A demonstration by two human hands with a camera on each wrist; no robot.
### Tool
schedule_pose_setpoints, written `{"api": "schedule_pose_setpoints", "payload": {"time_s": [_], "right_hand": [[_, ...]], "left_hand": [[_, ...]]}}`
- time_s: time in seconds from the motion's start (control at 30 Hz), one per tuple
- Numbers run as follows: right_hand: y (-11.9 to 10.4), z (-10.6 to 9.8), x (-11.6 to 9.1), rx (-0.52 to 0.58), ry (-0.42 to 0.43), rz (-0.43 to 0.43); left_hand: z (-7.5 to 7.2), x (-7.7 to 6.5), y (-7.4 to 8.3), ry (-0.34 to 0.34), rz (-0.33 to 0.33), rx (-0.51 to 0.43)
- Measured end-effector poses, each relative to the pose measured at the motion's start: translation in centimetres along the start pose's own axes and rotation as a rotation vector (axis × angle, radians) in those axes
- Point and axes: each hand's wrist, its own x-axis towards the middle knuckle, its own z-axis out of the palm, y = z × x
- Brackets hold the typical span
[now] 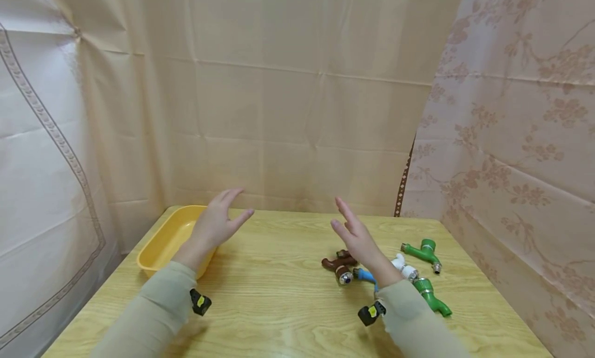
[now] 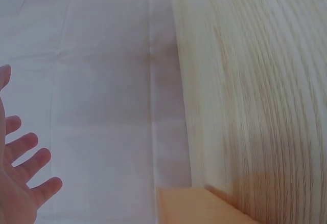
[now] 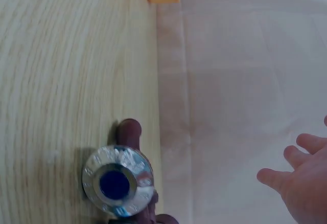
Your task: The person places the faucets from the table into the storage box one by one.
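Both hands are raised over the table with fingers extended and nothing in them. My left hand (image 1: 216,223) hovers by the right side of a yellow plastic basin (image 1: 174,236), overlapping its rim in the head view. My right hand (image 1: 364,244) is above a group of plastic water taps at the right. Nearest to it lies a brown tap (image 1: 343,270) with a silver end, whose dark blue centre shows in the right wrist view. A blue tap (image 1: 364,274) is partly hidden under the right wrist. Beside it are a white tap (image 1: 409,271) and a green tap (image 1: 433,298).
Another green tap (image 1: 425,253) lies farther back on the wooden table (image 1: 274,291). Beige curtain cloth (image 1: 293,115) hangs behind the table's far edge, and a floral cloth (image 1: 525,156) borders the right side. A small black wrist camera (image 1: 200,302) sits on the left sleeve.
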Motion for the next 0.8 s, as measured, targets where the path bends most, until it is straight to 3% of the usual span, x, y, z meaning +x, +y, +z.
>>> {"api": "schedule_pose_setpoints", "payload": {"time_s": [0.8], "right_hand": [[-0.5,3.0,1.5,0.401,0.016,0.193]], "left_hand": [[-2.6,0.4,-4.6,0.073,-0.141,-0.228]]}}
